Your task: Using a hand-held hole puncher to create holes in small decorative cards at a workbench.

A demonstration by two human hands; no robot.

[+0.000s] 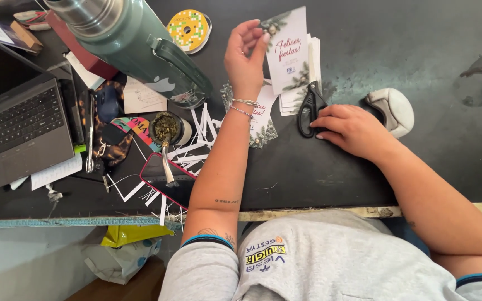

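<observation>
Scissors (310, 107) half hidden: handle loops under right hand (348, 129), blades over card stack (302, 83); right grip closing on handles, not lifted. Left hand (245, 58) raised, fingertips pinch white greeting card (287, 50), pine-sprig corners, red script, held upright above stack. Green flask (135, 39) cut off at top edge. Laptop (18, 128) cropped at left. Yellow dotted ribbon spool (189, 29) beside flask. White paper strips (191, 150) scattered on dark table (397, 44).
</observation>
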